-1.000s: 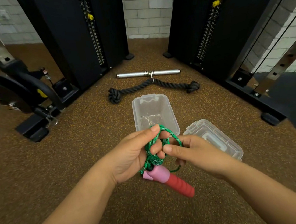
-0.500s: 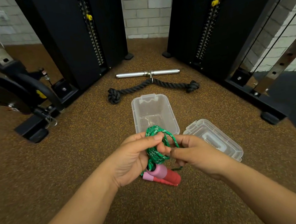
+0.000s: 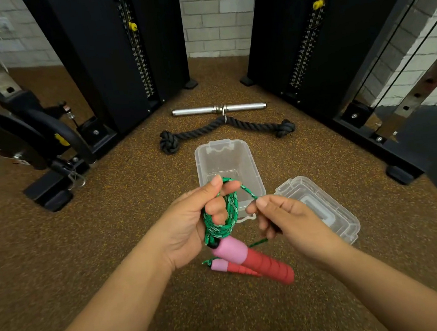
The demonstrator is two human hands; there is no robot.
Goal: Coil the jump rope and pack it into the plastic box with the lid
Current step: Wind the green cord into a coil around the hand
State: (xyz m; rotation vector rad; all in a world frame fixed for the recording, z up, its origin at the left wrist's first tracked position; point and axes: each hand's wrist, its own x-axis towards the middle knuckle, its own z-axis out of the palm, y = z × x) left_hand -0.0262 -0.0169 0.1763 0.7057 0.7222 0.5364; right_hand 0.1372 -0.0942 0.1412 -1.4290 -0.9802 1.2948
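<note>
My left hand (image 3: 191,222) closed round the coiled jump rope (image 3: 224,218), right hand (image 3: 285,220) pinching its strand, above the open plastic box (image 3: 227,159).

Braided jump rope (image 3: 227,218) — clear glossy plastic box (image 3: 228,164), speckled floor (image 3: 112,244).

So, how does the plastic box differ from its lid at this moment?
The plastic box stands open with its long side pointing away from the person, while the lid lies beside it on the right, turned diagonally. The box is deep and holds nothing; the lid is shallow, with a raised rectangle in the middle. Both are clear plastic and rest on the floor.
</note>
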